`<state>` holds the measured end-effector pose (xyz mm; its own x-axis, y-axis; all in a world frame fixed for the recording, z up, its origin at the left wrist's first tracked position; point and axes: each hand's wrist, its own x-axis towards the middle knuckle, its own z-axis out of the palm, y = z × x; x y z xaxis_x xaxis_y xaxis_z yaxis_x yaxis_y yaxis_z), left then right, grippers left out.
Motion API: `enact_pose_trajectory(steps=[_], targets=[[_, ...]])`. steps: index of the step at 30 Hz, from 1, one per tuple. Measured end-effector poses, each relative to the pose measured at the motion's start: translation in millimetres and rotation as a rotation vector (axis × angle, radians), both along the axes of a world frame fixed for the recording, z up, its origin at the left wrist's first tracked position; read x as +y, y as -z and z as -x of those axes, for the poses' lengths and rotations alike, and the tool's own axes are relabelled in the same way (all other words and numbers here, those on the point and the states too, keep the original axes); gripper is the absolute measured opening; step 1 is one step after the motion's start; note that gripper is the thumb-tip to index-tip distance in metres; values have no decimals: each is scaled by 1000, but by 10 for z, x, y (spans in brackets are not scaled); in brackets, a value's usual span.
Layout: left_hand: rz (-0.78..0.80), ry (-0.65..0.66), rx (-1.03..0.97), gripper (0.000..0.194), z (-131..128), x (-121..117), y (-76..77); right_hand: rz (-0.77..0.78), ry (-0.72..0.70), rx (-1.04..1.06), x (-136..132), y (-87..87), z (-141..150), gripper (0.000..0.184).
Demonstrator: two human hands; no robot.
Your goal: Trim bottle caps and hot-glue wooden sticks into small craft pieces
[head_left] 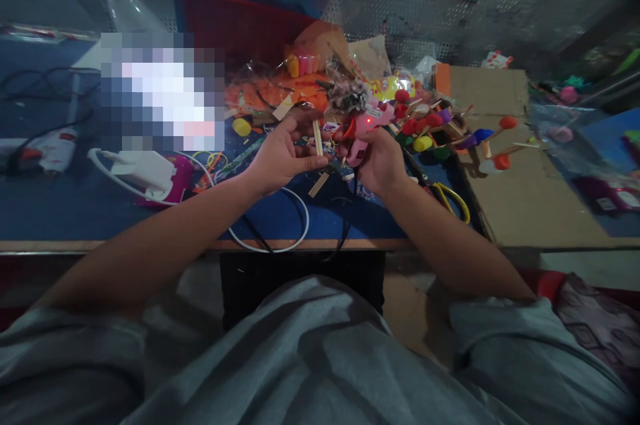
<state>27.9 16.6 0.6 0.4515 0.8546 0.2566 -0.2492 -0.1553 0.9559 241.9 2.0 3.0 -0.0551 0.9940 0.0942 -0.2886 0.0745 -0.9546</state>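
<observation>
In my left hand [287, 151] I hold some thin wooden sticks [318, 138], pinched upright between thumb and fingers. My right hand [383, 161] is wrapped round a pink glue gun [373, 119] with a small red light lit on its body. The gun's front end points left, close to the sticks; whether it touches them I cannot tell. Below my hands, another short bundle of wooden sticks [319, 185] lies on the blue tabletop [350, 221]. A black cord hangs down from the gun's handle.
Scissors with yellow handles [453, 201] lie right of my right wrist. Colourful balls on sticks [430, 121] crowd the back right, beside flat cardboard [540, 191]. A white charger [145, 171] and looping white cable [307, 218] are on the left. Orange packets [250, 101] lie behind.
</observation>
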Motion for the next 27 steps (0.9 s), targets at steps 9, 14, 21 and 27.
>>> enact_pose_trajectory(steps=[9, 14, 21, 27], targets=[[-37, -30, 7, 99, 27, 26, -8, -62, -22, 18, -55, -89, -19, 54], [-47, -53, 11, 97, 40, 23, -6, -102, -18, 25, -85, -202, -34, 57], [-12, -49, 0, 94, 47, -42, -49, -91, -69, -86, -197, -599, -138, 51], [27, 43, -30, 93, 33, -43, -15, -126, -135, -134, -211, -588, -340, 55]])
